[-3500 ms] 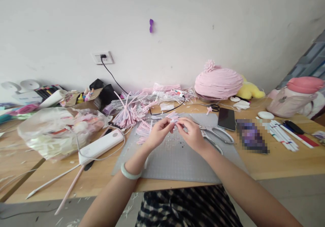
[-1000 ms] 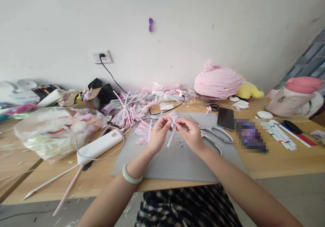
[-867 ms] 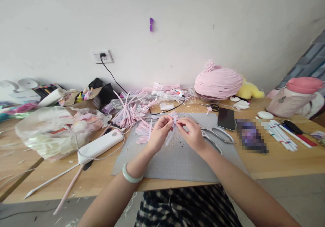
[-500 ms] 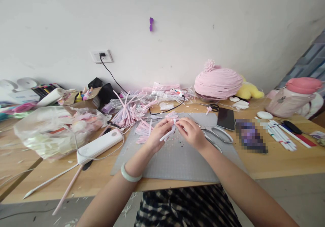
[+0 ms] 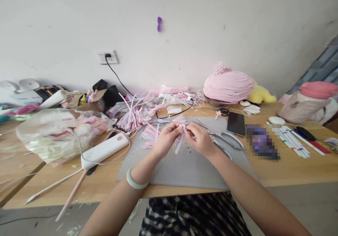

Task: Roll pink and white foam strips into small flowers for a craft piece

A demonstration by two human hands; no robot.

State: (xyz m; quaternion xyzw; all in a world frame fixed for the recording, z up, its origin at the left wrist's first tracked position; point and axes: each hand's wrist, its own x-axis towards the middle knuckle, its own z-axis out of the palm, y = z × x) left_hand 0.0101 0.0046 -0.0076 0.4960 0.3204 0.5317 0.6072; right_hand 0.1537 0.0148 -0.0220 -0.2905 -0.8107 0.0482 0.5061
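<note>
A small pale lilac fuzzy strip [image 5: 179, 144] hangs down between my hands, over the grey cutting mat [image 5: 185, 174]. The fingers of my left hand [image 5: 168, 137] pinch its upper end from the left. From the right, my right hand [image 5: 199, 137] pinches the same end, fingertips nearly touching the left ones. Short pink and lilac pieces [image 5: 149, 137] lie on the mat just left of my left hand. Large silver scissors [image 5: 229, 140] rest on the mat to the right of my right hand.
Behind the mat is a pile of fuzzy stems [image 5: 133, 118]. A plastic bag [image 5: 39, 134] and a white power bank [image 5: 105, 151] lie left. To the right are a phone [image 5: 236, 123], white pens [image 5: 293, 141] and a lidded jug [image 5: 303, 104]. A pink yarn-like dome [image 5: 228, 85] stands at the back.
The lilac strip has swung from slanting down-left to hanging more steeply. Both hands have stayed together with small finger movements, and the whole view has shifted slightly.
</note>
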